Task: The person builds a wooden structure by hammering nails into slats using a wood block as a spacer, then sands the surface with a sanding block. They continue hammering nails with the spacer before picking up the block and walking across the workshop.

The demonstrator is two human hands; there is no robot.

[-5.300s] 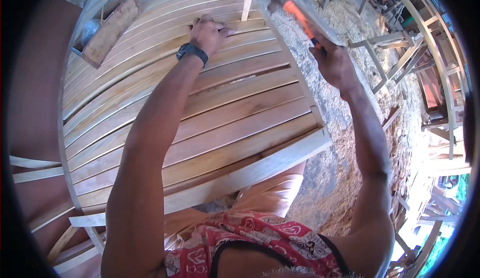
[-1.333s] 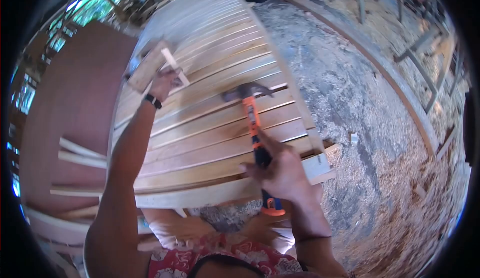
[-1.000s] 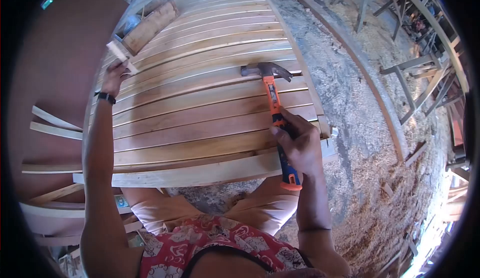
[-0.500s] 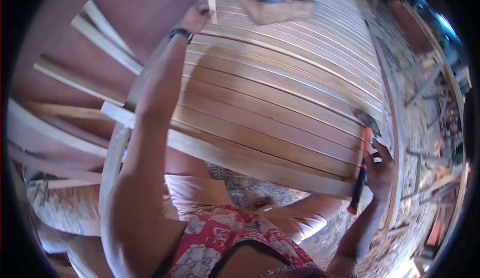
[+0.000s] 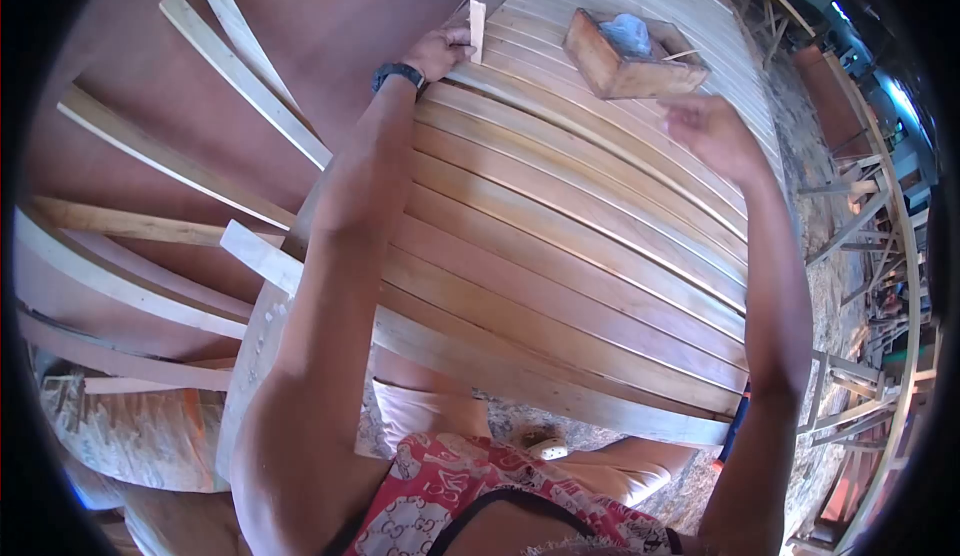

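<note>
While our left hand (image 5: 440, 51) pinches a short wood strip (image 5: 477, 28) upright on the slatted panel (image 5: 560, 256), top centre, likely gauging a gap, our right hand (image 5: 712, 128) hovers empty, fingers loose. A wooden box (image 5: 625, 61) sits just beside it

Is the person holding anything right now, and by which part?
The left hand pinches a short wooden strip near its lower end. The right hand is open and empty near the wooden box.

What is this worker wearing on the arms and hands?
No sleeves, no gloves: the left hand and right hand are bare. A black watch sits on the left wrist. The sleeveless top is red and patterned, with dark edging.
</note>
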